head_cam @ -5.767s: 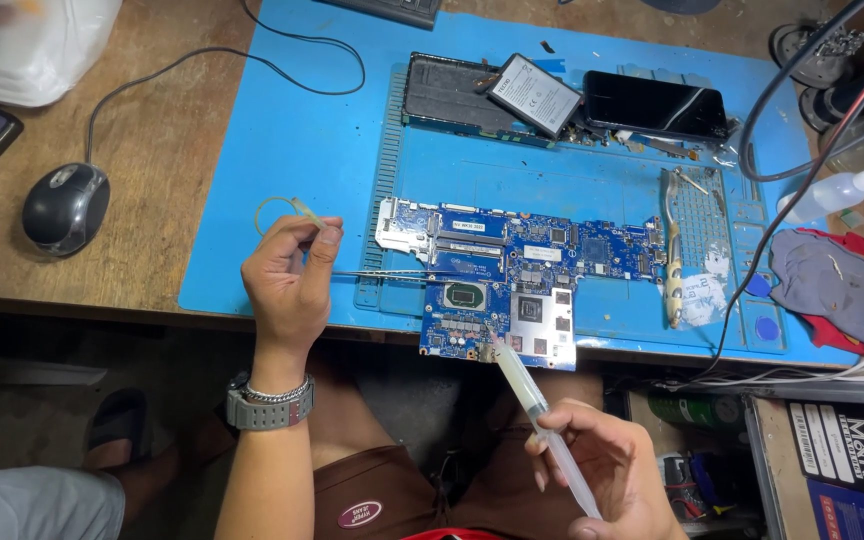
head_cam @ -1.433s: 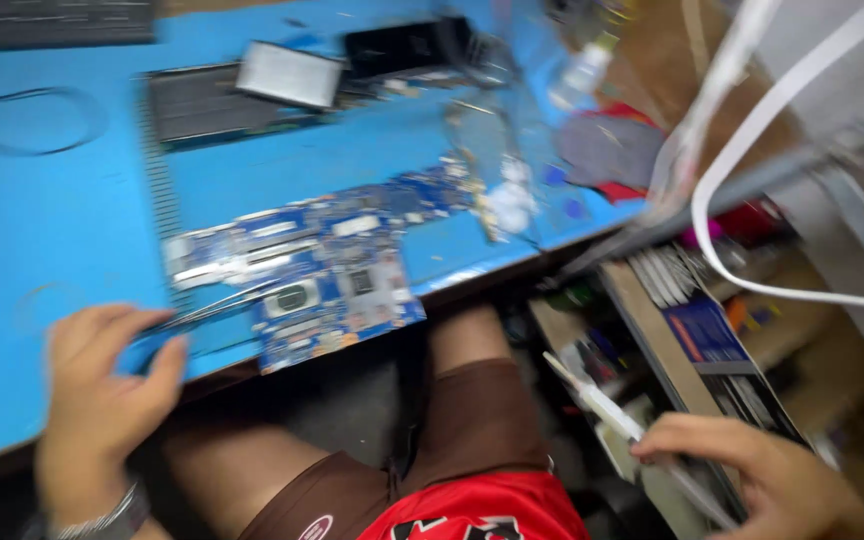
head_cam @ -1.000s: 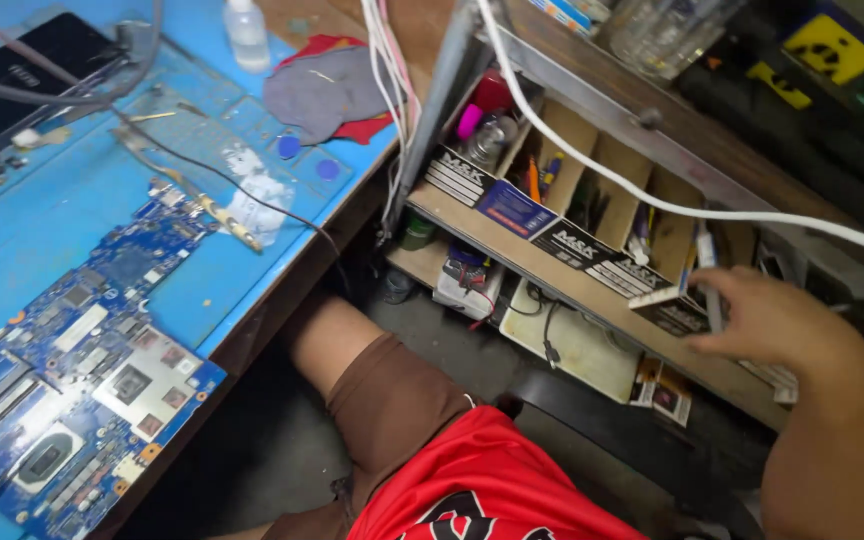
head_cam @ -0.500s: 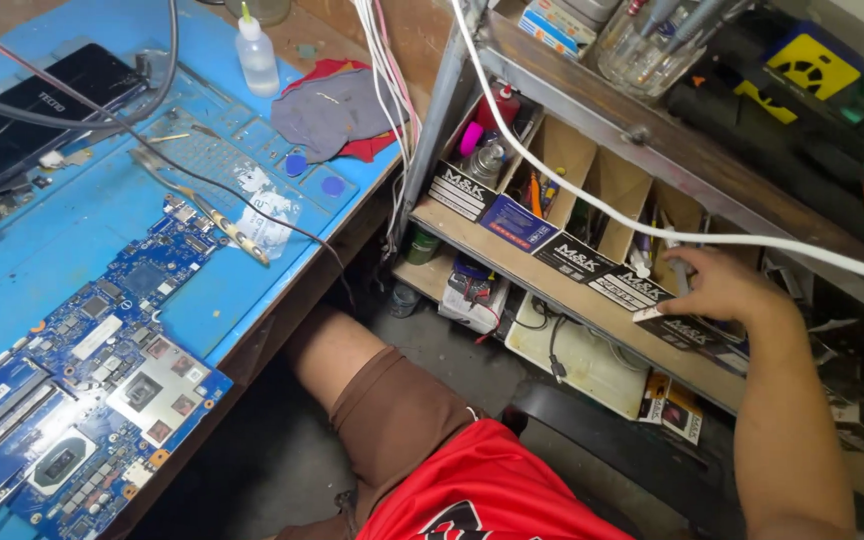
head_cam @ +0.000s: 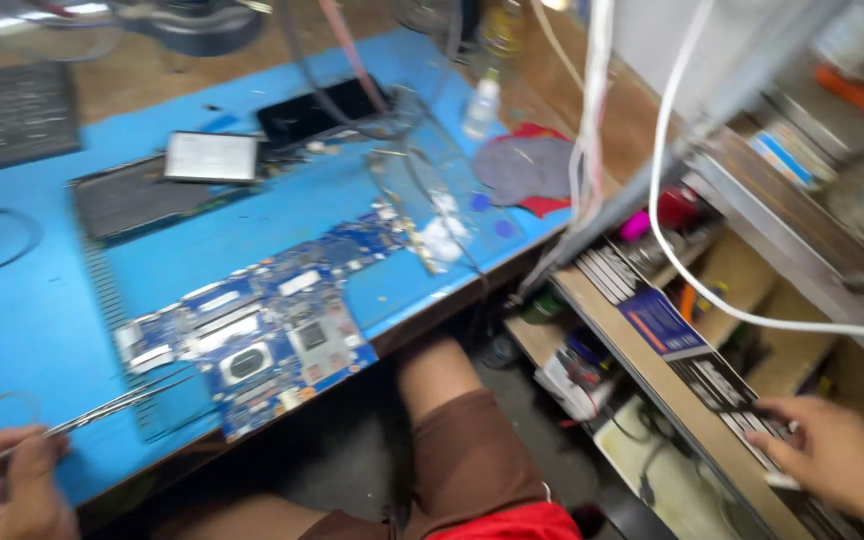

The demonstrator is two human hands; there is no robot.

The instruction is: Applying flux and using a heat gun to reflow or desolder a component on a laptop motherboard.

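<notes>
The whole view is smeared by motion, so small parts on the blue circuit board (head_cam: 257, 345) cannot be made out. The left hand (head_cam: 7, 490) is cut off by the lower left corner of the frame, below and left of the board; its fingers are pinched together on the handle end of one pair of tweezers (head_cam: 102, 408), whose thin tips reach up to the board's left edge. The right hand (head_cam: 837, 462) sits far right of the board, at the front of a wooden shelf (head_cam: 652, 375), partly cut off at the frame edge. Its fingers rest on a dark flat pack, and something pale, perhaps a syringe, shows under them, but whether they close on it is not clear.

One board lies on the blue mat (head_cam: 42, 300). Behind the board are one dark grille-like part (head_cam: 132, 200) with one silver square plate (head_cam: 212, 157) on it, and one black slab (head_cam: 327, 108). To the board's upper right stand one small white bottle (head_cam: 482, 100) and one grey cloth (head_cam: 532, 168). Two white cables (head_cam: 672, 240) hang across the shelf. The person's bare knee shows below the board.
</notes>
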